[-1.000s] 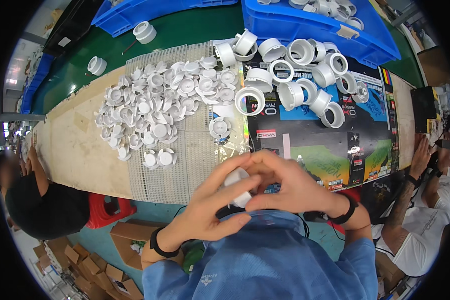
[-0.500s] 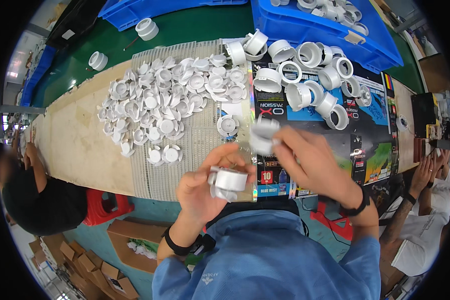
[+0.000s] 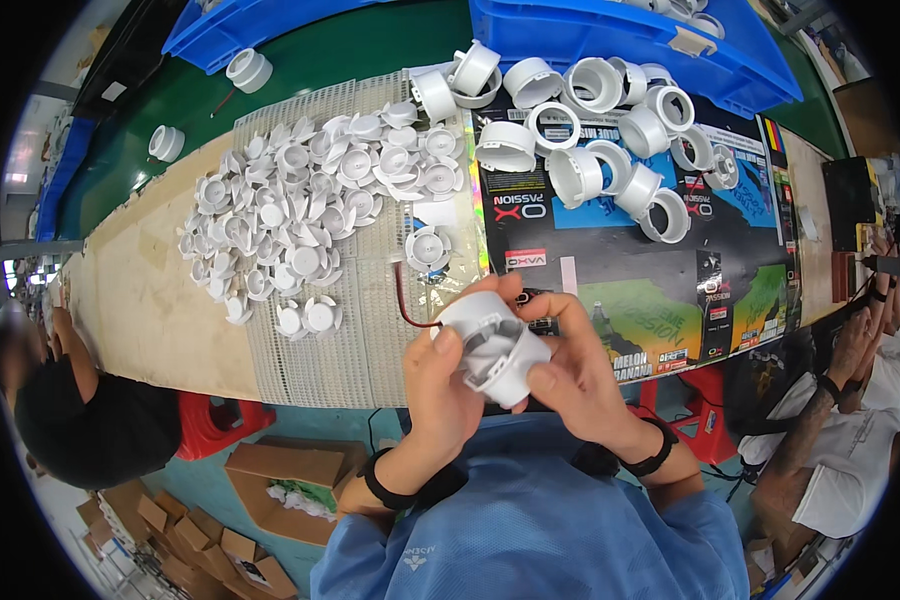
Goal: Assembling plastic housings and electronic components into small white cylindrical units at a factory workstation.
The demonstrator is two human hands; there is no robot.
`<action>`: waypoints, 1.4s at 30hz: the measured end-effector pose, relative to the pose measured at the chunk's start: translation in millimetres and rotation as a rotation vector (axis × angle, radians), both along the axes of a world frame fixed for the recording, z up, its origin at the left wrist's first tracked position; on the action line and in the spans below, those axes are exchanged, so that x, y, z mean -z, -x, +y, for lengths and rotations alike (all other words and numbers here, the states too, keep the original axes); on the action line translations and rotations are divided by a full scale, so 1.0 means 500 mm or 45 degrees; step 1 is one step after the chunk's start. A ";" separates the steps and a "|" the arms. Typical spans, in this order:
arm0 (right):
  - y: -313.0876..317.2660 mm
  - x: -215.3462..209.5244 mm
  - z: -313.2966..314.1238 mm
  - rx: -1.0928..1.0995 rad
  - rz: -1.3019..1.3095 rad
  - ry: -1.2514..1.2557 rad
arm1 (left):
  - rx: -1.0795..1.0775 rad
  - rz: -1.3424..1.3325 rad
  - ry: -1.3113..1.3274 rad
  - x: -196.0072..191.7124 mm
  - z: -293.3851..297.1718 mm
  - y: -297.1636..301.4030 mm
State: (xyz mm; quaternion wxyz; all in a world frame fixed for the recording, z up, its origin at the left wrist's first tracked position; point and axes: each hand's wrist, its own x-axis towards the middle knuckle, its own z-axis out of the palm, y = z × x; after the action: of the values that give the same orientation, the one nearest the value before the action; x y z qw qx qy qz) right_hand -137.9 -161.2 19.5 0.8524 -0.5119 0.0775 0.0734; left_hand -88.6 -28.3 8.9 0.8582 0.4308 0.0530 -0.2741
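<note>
In front of my chest, my left hand [image 3: 438, 392] grips a white cylindrical fan housing [image 3: 470, 310], with a dark red wire [image 3: 401, 292] trailing from it toward the table. My right hand [image 3: 582, 385] has its thumb and fingers on a white plastic ring housing [image 3: 515, 372], which meets the first part at an angle. White blades show in the gap between the two; whether the parts are locked together is hidden. Just beyond my left hand lies a single white fan impeller [image 3: 428, 249], apart from the large heap of impellers [image 3: 300, 205].
Several white ring housings [image 3: 575, 177] lie on the printed black sheet at the right. Behind them stands a blue crate [image 3: 630, 50]. Two white wired housings [image 3: 249, 70] rest on the green surface at far left. People sit at both sides; an open carton [image 3: 270, 500] is on the floor.
My right hand has brought the ring housing down from over the table to the part in my left hand. Both hands now meet, and the left-hand part has turned, exposing its wire.
</note>
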 end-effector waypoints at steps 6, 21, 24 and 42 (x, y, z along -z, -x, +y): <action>-0.003 -0.019 -0.017 -0.077 0.158 0.158 | 0.094 -0.249 -0.202 0.010 0.028 -0.001; 0.011 -0.001 -0.045 -0.129 -0.162 0.750 | 0.150 -0.565 -0.604 0.019 0.051 0.001; 0.012 0.007 -0.050 -0.156 -0.249 0.771 | 0.182 -0.725 -0.690 0.012 0.047 -0.008; 0.034 -0.008 -0.058 -0.257 -0.320 0.697 | 0.137 -1.132 -0.601 -0.002 0.037 -0.009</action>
State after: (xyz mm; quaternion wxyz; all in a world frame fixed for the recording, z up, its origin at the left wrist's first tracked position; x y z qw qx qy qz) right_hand -154.8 -190.3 23.7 0.6741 -0.7326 -0.0626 0.0704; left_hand -84.3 -9.9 9.7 0.6617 0.6902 -0.2793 -0.0884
